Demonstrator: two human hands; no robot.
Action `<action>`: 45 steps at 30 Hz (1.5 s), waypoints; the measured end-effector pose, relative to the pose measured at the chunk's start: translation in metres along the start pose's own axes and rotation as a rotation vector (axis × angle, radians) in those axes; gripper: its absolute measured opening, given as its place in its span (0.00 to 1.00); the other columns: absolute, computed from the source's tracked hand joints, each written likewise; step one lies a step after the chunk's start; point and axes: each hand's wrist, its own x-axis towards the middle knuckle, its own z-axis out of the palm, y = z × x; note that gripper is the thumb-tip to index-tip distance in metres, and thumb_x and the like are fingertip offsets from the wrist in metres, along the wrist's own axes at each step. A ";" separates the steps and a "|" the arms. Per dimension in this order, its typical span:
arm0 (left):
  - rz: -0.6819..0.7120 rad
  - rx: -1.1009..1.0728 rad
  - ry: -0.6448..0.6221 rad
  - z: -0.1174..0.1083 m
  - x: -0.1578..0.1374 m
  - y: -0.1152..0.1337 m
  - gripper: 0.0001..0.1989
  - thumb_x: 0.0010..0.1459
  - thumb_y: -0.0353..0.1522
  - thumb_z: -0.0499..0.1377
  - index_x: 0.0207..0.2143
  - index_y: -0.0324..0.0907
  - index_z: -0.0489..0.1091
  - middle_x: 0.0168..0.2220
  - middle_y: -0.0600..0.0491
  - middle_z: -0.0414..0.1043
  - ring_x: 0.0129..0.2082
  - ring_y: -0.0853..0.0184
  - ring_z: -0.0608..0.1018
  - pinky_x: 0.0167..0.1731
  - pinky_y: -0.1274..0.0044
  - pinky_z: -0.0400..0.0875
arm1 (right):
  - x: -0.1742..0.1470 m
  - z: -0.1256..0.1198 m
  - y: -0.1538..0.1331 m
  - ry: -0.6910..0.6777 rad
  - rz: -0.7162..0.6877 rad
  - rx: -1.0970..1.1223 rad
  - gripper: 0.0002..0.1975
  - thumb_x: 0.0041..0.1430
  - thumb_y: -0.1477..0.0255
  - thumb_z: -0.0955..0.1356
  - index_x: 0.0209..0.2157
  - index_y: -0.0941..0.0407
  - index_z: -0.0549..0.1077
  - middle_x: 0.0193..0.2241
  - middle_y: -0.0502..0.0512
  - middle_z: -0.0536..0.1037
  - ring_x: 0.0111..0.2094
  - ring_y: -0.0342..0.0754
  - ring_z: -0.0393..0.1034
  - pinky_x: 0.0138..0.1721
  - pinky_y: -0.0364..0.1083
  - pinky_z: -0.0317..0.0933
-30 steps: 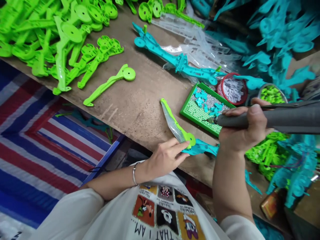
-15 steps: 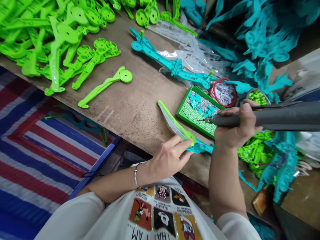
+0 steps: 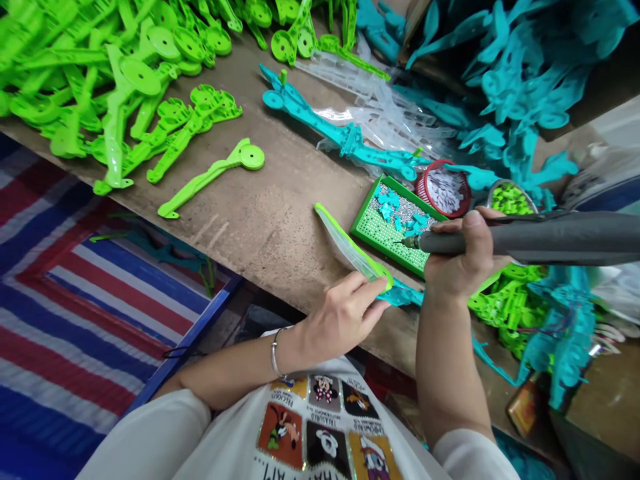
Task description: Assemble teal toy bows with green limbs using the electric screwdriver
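Observation:
My left hand [image 3: 345, 310] is closed on a long plastic part [image 3: 350, 250] with a lime-green edge, a clear blade-like section and a turquoise end, held over the table's front edge. My right hand [image 3: 463, 260] is wrapped round a dark grey electric screwdriver [image 3: 555, 237], its thin bit pointing left. The bit's tip is over a green perforated tray [image 3: 367, 223] holding small silvery screws and little turquoise pieces [image 3: 390, 203]. Whether the tip touches a screw I cannot tell.
Behind the tray stand a red basket [image 3: 433, 200] of small white pieces and a bowl of lime-green bits [image 3: 510, 199]. Lime-green arms [image 3: 135, 73] pile up at the left; one arm [image 3: 213, 177] lies apart. Clear parts [image 3: 380, 100] and turquoise parts [image 3: 520, 73] fill the back right.
The view has shifted slightly. My right hand and the screwdriver have moved a little left and down; my left hand keeps its hold on the plastic part.

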 end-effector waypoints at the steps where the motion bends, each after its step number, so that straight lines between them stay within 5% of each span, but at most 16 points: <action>1: 0.006 0.007 0.007 0.000 0.000 0.000 0.14 0.68 0.31 0.58 0.53 0.35 0.71 0.35 0.50 0.74 0.33 0.68 0.78 0.36 0.75 0.79 | 0.000 0.000 0.000 0.001 -0.002 -0.008 0.10 0.51 0.67 0.72 0.34 0.52 0.70 0.18 0.41 0.68 0.18 0.41 0.67 0.25 0.44 0.63; 13: 0.051 0.009 0.067 0.007 0.002 -0.001 0.13 0.68 0.31 0.58 0.53 0.35 0.68 0.38 0.49 0.76 0.38 0.68 0.80 0.39 0.76 0.79 | 0.006 -0.004 -0.001 0.029 -0.021 -0.005 0.09 0.52 0.68 0.70 0.34 0.53 0.68 0.15 0.38 0.65 0.17 0.41 0.65 0.26 0.43 0.64; 19: 0.008 0.033 -0.031 -0.005 -0.014 -0.012 0.14 0.68 0.32 0.58 0.54 0.37 0.69 0.37 0.50 0.76 0.36 0.68 0.78 0.37 0.74 0.76 | -0.001 -0.002 0.001 -0.008 -0.039 -0.024 0.11 0.50 0.66 0.70 0.35 0.53 0.69 0.16 0.40 0.66 0.17 0.42 0.64 0.26 0.45 0.64; 27: -0.070 0.322 -0.229 -0.014 -0.042 -0.030 0.24 0.64 0.39 0.63 0.61 0.45 0.68 0.36 0.51 0.74 0.37 0.60 0.71 0.37 0.68 0.64 | -0.015 0.001 0.017 -0.093 -0.043 -0.047 0.14 0.51 0.60 0.72 0.36 0.52 0.68 0.17 0.41 0.69 0.19 0.44 0.67 0.28 0.46 0.65; 45: -0.065 0.338 -0.200 -0.005 -0.040 -0.035 0.24 0.63 0.40 0.63 0.60 0.44 0.70 0.33 0.54 0.73 0.34 0.64 0.70 0.36 0.71 0.57 | -0.007 0.003 0.040 -0.156 0.067 0.007 0.12 0.51 0.66 0.73 0.34 0.54 0.70 0.17 0.41 0.69 0.18 0.42 0.67 0.23 0.44 0.63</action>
